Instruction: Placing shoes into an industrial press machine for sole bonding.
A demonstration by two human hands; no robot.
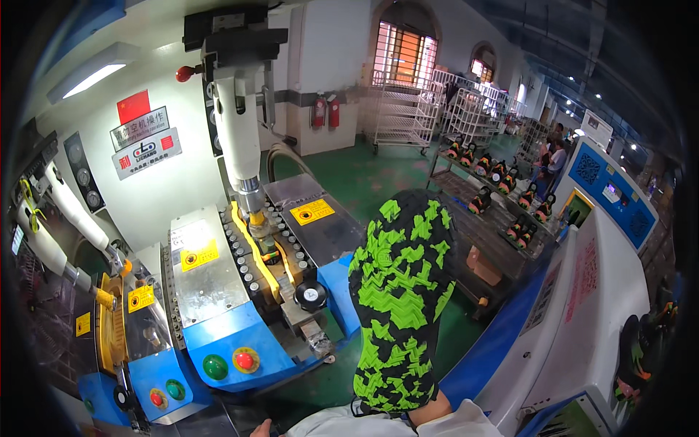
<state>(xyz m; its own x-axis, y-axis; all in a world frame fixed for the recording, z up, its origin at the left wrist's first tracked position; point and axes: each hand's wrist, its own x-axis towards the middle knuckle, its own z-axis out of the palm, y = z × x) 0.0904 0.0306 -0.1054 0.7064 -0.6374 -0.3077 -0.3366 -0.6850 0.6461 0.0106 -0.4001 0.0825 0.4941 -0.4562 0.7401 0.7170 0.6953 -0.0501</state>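
Shoe: your shoe [402, 298] is held sole-up, green and black.
Hand: your grip is hidden below it; I cannot tell.
Left: press [247, 284], red and green buttons.
Behind: rack [495, 197] of shoes.

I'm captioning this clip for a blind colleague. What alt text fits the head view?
A shoe is held up sole-first, its black and bright green tread facing the camera, by a hand mostly hidden behind it. Behind it stands a blue and steel press machine with green and red buttons, and racks of shoes farther back.

Our hand behind the shoe [401, 298] is hidden; our other hand [260, 430], bottom edge, is cut off.
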